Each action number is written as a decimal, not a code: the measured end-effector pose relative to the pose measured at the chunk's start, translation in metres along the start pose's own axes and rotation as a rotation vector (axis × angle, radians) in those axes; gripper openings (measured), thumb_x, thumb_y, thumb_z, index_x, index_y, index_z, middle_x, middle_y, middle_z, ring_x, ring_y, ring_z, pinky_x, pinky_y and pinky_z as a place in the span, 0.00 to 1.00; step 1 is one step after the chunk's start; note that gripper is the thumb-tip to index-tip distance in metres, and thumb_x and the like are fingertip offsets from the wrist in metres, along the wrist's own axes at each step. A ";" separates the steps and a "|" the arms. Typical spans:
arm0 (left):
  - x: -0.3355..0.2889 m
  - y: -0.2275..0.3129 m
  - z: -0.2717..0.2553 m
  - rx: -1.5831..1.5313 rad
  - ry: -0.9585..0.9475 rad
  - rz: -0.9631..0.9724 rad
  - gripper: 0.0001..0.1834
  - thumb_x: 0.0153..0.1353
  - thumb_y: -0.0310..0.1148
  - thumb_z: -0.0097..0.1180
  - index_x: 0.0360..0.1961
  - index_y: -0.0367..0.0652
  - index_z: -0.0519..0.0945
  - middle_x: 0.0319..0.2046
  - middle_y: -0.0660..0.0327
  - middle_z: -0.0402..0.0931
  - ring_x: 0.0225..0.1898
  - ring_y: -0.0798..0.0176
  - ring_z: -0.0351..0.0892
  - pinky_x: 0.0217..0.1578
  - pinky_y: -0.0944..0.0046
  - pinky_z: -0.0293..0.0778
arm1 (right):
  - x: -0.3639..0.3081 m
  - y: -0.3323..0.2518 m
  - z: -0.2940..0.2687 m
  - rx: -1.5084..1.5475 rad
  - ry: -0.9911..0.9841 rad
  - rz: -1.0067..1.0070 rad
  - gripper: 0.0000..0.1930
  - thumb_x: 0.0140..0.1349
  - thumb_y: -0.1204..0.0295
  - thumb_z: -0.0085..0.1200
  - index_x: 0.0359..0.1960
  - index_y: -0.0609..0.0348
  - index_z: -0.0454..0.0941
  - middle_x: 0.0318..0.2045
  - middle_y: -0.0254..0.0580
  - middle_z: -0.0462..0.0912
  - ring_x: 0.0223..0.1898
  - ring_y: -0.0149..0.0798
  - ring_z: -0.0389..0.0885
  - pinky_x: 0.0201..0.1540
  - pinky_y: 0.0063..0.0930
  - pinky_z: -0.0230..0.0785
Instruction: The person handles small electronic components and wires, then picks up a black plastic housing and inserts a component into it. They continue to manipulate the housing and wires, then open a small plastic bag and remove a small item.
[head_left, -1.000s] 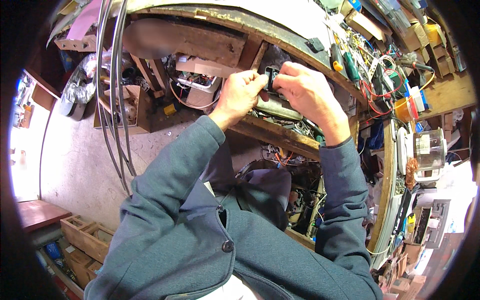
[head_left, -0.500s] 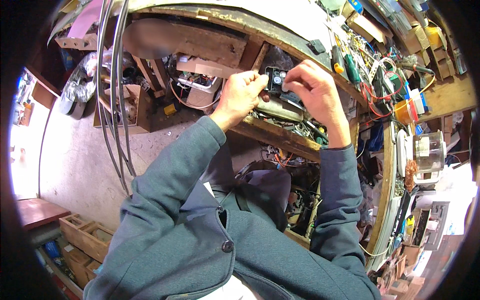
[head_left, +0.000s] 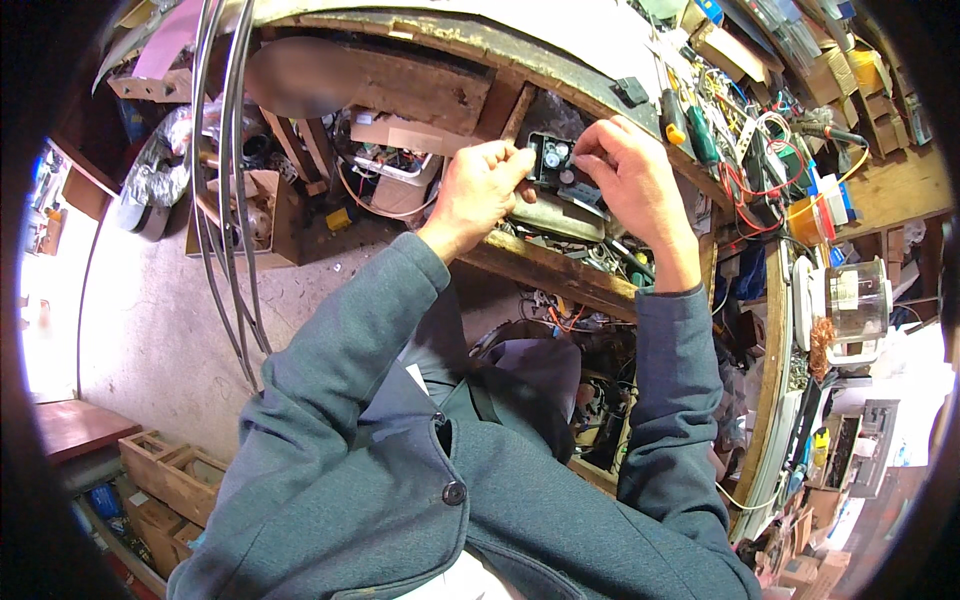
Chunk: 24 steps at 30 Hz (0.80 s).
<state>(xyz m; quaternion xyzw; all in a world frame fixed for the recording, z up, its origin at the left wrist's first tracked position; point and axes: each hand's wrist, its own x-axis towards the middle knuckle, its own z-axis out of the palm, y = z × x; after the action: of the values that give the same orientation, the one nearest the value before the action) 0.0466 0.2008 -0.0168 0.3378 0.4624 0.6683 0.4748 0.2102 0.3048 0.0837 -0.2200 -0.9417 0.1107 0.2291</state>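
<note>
My left hand (head_left: 474, 196) is closed on the left edge of a small dark open case (head_left: 541, 178), thumb and forefinger pinching its side. Pale round parts (head_left: 554, 157) like little wheels show inside it. At the case's right side hovers my right hand (head_left: 634, 178), thumb and forefinger drawn together; whatever they pinch, if anything, is too small to make out. A small whitish round piece (head_left: 567, 175) sits at the case's lower right, just below those fingertips. Under the hands lies a long greyish part (head_left: 560, 217) in the open drawer of the bench.
The drawer's wooden front (head_left: 570, 276) runs below my hands. On the bench to the right lie screwdrivers (head_left: 704, 135) and red wires (head_left: 745, 185). Black cables (head_left: 226, 190) hang at the left, by a cardboard box (head_left: 285, 225). A clear jar (head_left: 858, 305) stands far right.
My right fingertips have moved slightly up and right from the case. The whitish round piece, before at those fingertips, now shows apart from them, and more of the case's inside is visible.
</note>
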 end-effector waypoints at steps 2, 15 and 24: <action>0.001 -0.001 0.000 0.005 -0.002 -0.005 0.13 0.75 0.40 0.57 0.39 0.40 0.81 0.25 0.60 0.83 0.14 0.82 0.60 0.15 0.76 0.52 | 0.000 -0.002 -0.001 -0.092 -0.012 -0.040 0.05 0.59 0.77 0.64 0.36 0.59 0.81 0.31 0.43 0.79 0.34 0.46 0.81 0.39 0.35 0.73; 0.002 -0.004 -0.001 -0.011 0.000 -0.001 0.13 0.75 0.39 0.57 0.40 0.40 0.82 0.25 0.60 0.83 0.14 0.82 0.60 0.15 0.76 0.52 | -0.001 -0.013 -0.007 -0.225 -0.069 -0.023 0.06 0.59 0.68 0.65 0.35 0.54 0.83 0.32 0.43 0.79 0.38 0.50 0.82 0.41 0.43 0.75; 0.003 -0.003 0.001 -0.015 0.008 -0.020 0.12 0.75 0.39 0.58 0.40 0.40 0.82 0.25 0.60 0.83 0.14 0.82 0.60 0.15 0.75 0.52 | -0.002 -0.011 0.001 -0.107 -0.079 0.065 0.06 0.59 0.68 0.65 0.35 0.53 0.82 0.30 0.41 0.79 0.36 0.49 0.83 0.39 0.43 0.74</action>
<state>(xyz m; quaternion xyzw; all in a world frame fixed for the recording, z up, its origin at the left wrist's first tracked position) 0.0479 0.2046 -0.0194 0.3266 0.4626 0.6685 0.4821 0.2077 0.2940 0.0851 -0.2581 -0.9468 0.0764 0.1762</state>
